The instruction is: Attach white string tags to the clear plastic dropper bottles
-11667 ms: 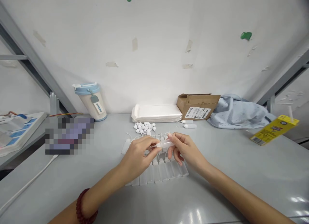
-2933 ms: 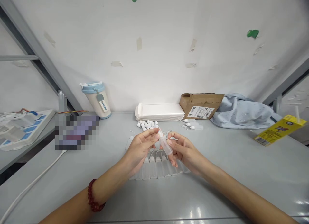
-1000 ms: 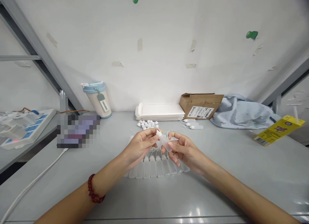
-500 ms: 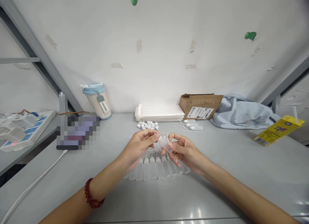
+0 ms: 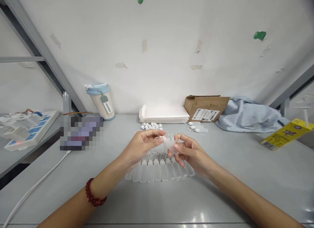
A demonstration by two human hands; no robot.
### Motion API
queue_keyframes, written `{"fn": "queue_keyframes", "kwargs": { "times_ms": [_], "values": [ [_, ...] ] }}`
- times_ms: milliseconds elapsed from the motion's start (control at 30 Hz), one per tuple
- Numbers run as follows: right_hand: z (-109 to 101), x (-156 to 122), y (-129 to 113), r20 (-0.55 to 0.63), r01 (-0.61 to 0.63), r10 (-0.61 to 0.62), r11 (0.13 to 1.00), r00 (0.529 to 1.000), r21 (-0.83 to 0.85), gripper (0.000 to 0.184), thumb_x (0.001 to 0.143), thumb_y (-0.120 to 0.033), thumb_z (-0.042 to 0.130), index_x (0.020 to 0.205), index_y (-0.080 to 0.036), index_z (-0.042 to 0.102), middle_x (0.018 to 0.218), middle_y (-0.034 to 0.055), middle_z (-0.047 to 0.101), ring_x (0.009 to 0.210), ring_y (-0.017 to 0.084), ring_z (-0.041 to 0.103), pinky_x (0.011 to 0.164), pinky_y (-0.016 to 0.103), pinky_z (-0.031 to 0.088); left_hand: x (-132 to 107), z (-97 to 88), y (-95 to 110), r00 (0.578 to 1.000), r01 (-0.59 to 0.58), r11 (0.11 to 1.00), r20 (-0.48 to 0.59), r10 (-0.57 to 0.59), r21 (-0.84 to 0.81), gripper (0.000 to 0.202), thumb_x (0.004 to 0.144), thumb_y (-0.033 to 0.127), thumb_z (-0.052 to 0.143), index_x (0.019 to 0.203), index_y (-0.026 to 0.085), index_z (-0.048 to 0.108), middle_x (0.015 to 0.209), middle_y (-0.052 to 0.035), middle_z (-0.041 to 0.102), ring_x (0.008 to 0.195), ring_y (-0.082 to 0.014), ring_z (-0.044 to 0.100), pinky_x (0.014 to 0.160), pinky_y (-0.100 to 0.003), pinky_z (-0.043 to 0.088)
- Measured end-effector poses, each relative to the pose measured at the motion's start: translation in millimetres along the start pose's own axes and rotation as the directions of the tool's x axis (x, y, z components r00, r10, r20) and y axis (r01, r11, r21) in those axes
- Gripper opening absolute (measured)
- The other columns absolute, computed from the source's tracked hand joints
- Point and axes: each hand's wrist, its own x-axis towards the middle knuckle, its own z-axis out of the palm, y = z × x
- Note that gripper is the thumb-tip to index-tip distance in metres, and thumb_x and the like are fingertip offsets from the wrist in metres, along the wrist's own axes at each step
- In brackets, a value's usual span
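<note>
Above the middle of the desk, my right hand pinches the body of a small translucent plastic bottle, which lies tilted between both hands. The thumb and forefinger of my left hand close on the white cap at its neck, and a thin string sticks out there. Fingers partly hide the cap. Below my hands lies a row of similar bottles, fanned side by side with loops of string at their tops. More bottles lie behind it, mostly covered by my hands. Small white caps are heaped farther back.
Near the wall sit a stack of white trays, a cardboard box and a bluish cloth. Several capped bottles lie before the box. A yellow drink carton stands right; a tumbler, blurred phone and power strip are left.
The whole view has shifted slightly. My left fingers have moved a little at the bottle's neck, where the string now points up and left. My right hand keeps its hold on the bottle.
</note>
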Motion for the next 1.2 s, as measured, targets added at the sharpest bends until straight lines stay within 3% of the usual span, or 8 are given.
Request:
{"fn": "queue_keyframes", "kwargs": {
  "times_ms": [233, 367, 533, 867, 1200],
  "values": [
    [0.6, 0.1, -0.8, 0.02, -0.026, 0.026, 1.0, 0.999, 0.012, 0.026, 0.081, -0.036, 0.061, 0.086, -0.021, 0.04, 0.071, 0.0024, 0.068, 0.038, 0.005, 0.044, 0.043, 0.019, 0.032, -0.4, -1.1, 1.1, 0.998, -0.045, 0.999, 0.044, 0.044, 0.013, 0.026, 0.075, 0.029, 0.069, 0.1, 0.025, 0.066, 0.107, -0.0033, 0.063, 0.103, -0.0184, 0.053, 0.09, -0.031, 0.037],
    [2.0, -0.2, -2.2, 0.016, -0.022, 0.022, 1.0, 1.0, 0.007, 0.026, 0.082, -0.036, 0.06, 0.085, -0.021, 0.039, 0.07, 0.0022, 0.067, 0.038, 0.004, 0.043, 0.044, 0.019, 0.032, -0.9, 1.0, 3.6, 0.999, -0.005, 1.0, 0.034, 0.004, 0.029, 0.018, 0.076, 0.032, 0.068, 0.092, 0.023, 0.07, 0.093, -0.0025, 0.063, 0.096, -0.0174, 0.053, 0.088, -0.031, 0.036],
    [1.9, -0.6, -3.0, 0.019, -0.028, 0.028, 1.0, 0.999, 0.014, 0.028, 0.081, -0.037, 0.061, 0.084, -0.021, 0.038, 0.069, 0.0022, 0.067, 0.037, 0.005, 0.043, 0.041, 0.018, 0.031, 0.9, 1.0, -1.7, 0.999, 0.037, 0.999, 0.017, -0.037, -0.022, 0.022, 0.073, 0.035, 0.071, 0.091, 0.023, 0.071, 0.08, -0.001, 0.061, 0.083, -0.0155, 0.054, 0.085, -0.032, 0.038],
    [0.2, 0.7, 0.1, 0.053, -0.034, 0.031, 0.997, 0.998, 0.064, 0.022, 0.084, -0.032, 0.057, 0.085, -0.021, 0.038, 0.07, 0.0025, 0.066, 0.036, 0.004, 0.041, 0.039, 0.017, 0.032, 1.3, -1.7, -2.9, 0.999, -0.043, 0.998, 0.023, 0.042, 0.045, 0.023, 0.073, 0.03, 0.071, 0.095, 0.025, 0.067, 0.101, -0.0006, 0.064, 0.098, -0.0155, 0.055, 0.088, -0.029, 0.04],
    [0.3, 0.4, 0.4, 0.065, -0.102, 0.09, 0.974, 0.994, 0.204, 0.02, 0.084, -0.03, 0.057, 0.084, -0.021, 0.039, 0.068, 0.0006, 0.063, 0.035, 0.003, 0.036, 0.034, 0.015, 0.031, 0.7, 0.2, -2.0, 0.99, -0.133, 0.99, 0.044, 0.131, 0.045, 0.02, 0.075, 0.027, 0.07, 0.094, 0.022, 0.067, 0.102, -0.002, 0.065, 0.098, -0.0159, 0.057, 0.087, -0.028, 0.044]
  ]
}}
